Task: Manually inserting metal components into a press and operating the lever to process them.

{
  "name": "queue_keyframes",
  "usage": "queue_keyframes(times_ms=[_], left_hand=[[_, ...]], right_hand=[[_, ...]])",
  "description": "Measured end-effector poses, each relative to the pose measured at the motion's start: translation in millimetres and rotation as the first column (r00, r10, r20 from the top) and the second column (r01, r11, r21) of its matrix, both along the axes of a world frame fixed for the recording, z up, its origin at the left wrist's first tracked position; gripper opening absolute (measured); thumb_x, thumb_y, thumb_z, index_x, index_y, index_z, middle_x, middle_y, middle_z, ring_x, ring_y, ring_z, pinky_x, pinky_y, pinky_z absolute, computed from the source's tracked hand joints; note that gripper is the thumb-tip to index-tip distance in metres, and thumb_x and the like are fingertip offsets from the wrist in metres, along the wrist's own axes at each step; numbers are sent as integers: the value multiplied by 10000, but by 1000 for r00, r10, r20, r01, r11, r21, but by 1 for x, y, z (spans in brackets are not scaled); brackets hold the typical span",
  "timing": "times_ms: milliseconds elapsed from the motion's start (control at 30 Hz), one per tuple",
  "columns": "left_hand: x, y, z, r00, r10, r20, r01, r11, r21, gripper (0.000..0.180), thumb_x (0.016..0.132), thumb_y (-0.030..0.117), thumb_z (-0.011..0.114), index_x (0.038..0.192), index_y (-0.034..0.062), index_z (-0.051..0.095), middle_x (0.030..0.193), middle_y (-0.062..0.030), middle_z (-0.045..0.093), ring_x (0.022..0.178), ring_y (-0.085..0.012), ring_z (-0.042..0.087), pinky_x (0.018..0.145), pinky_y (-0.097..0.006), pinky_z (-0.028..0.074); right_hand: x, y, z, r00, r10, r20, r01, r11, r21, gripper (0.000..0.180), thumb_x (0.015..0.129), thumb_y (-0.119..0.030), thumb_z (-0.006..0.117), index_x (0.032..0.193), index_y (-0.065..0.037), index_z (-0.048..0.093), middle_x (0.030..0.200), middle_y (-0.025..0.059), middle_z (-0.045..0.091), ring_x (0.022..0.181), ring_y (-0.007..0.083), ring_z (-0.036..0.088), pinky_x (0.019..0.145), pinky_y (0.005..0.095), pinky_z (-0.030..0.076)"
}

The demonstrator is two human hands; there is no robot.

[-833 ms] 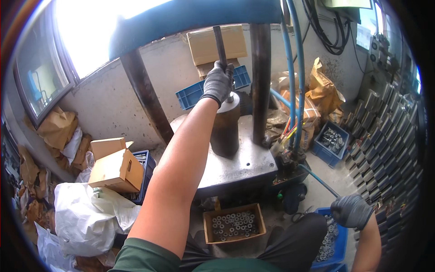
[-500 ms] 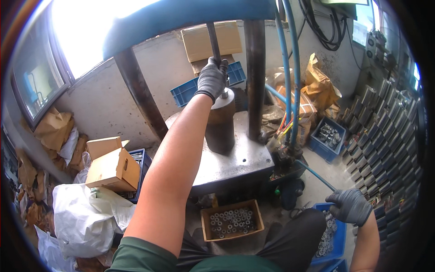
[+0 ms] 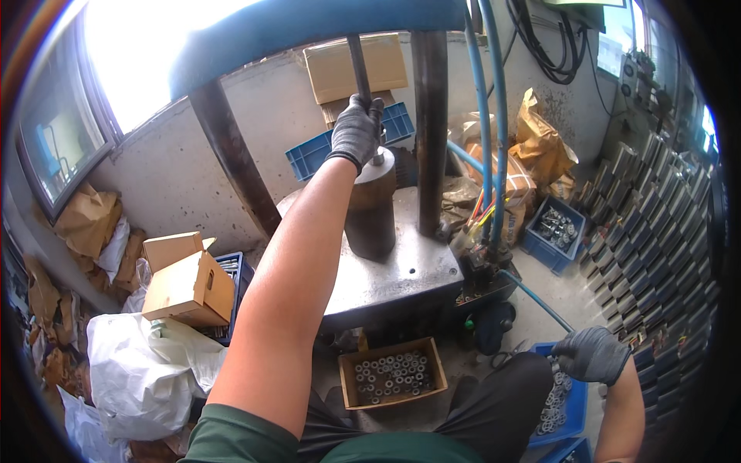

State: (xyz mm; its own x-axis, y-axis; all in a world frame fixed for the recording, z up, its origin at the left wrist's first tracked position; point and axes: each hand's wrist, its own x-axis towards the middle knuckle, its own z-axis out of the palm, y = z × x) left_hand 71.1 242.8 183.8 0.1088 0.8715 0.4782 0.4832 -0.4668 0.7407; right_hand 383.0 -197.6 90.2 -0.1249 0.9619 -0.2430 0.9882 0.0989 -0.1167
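Observation:
My left hand (image 3: 356,128), in a grey glove, is closed around the thin vertical press rod (image 3: 357,63) just above the dark metal cylinder (image 3: 371,208) that stands on the steel press table (image 3: 401,274). My right hand (image 3: 590,353), also gloved, is low at the right with its fingers curled down into a blue crate of metal washers (image 3: 557,401). What it grips inside the crate is hidden.
A small cardboard box of metal rings (image 3: 392,376) sits on the floor below the press. Thick steel columns (image 3: 429,131) flank the cylinder. Blue hoses (image 3: 494,154), cardboard boxes (image 3: 189,285), a white sack (image 3: 139,370) and stacked metal parts (image 3: 656,231) surround the press.
My left hand stays on the rod. My right hand has dropped lower and slightly left, down onto the washers in the blue crate.

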Motion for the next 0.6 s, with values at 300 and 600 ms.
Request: queue_keyframes(times_ms=[300,600], left_hand=[[-1,20,-8,1000,16,-10,-15,995,95,350,1093,396,574,1192,61,590,746,-73,669,647,-173,675,608,-349,569],[-6,14,-3,999,-40,35,40,999,-7,397,1089,414,548,1270,63,592,870,-148,736,825,-294,745,771,-441,574]], right_hand=[[2,63,28,973,33,-227,151,656,740,256,825,13,713,1078,-26,709,936,188,719,823,358,724,759,403,590],[52,193,62,974,-15,-226,216,358,908,693,928,0,715,1567,-108,469,1030,106,744,744,144,700,705,309,605]])
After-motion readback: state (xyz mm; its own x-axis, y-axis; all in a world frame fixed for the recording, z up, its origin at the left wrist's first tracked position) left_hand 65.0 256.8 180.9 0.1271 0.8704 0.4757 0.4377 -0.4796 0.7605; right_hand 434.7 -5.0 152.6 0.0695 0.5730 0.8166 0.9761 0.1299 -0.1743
